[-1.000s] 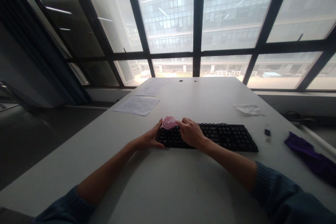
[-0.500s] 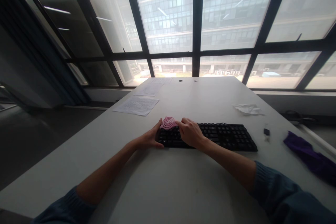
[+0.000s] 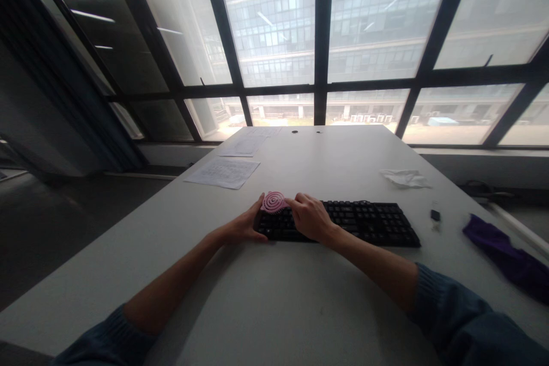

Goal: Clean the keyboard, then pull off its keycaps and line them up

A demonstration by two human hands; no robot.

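Observation:
A black keyboard point(image 3: 373, 222) lies on the white table. Over its left end is a round pink brush-like object point(image 3: 273, 202) with spiral rings on top and bristles below. My right hand point(image 3: 312, 217) is closed on the pink brush at its right side, partly hiding the keys beneath. At the keyboard's left end, my left hand point(image 3: 244, 226) has thumb and fingers spread around the corner, its fingertips beside the brush.
Printed papers point(image 3: 225, 173) lie at the left of the table point(image 3: 326, 297). On the right are a crumpled white tissue point(image 3: 405, 178), a small dark object point(image 3: 435, 215) and a purple cloth point(image 3: 506, 251). Windows stand beyond the far edge.
The pink brush has shifted slightly to the left over the keys. Both hands are in nearly the same place.

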